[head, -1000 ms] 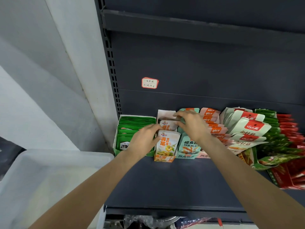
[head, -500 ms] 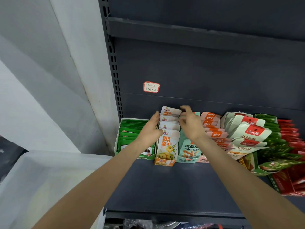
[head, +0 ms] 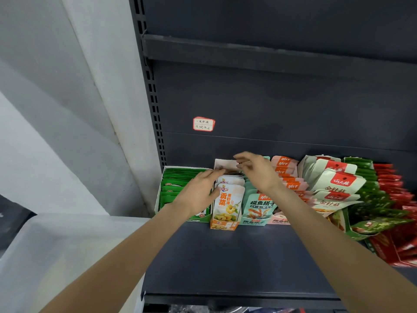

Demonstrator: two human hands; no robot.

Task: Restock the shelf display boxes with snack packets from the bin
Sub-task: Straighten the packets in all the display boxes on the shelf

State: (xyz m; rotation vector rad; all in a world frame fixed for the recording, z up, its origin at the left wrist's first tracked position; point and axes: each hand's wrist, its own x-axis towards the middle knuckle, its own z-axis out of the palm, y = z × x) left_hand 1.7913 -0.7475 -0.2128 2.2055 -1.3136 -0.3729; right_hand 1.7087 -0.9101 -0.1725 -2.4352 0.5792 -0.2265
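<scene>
At the far left, a clear plastic bin [head: 56,251] is seen beside the shelf [head: 225,263]; what is left in it cannot be told. On the shelf, the green box [head: 178,188] is packed with green packets. The left hand [head: 198,190] is laid with straight fingers along the left side of the orange box [head: 223,224], and nothing is held by it. That box is filled toward the front with white-and-orange packets [head: 229,199], while a gap is visible at its back. The right hand [head: 255,170] is held above that gap with loosely curled fingers; whether anything is pinched cannot be told. Further right, the teal box [head: 257,220], the orange packets [head: 286,175] and the red and green packets [head: 383,190] are stacked high. The restocking is judged well advanced, with the orange box's rear space left to fill.
</scene>
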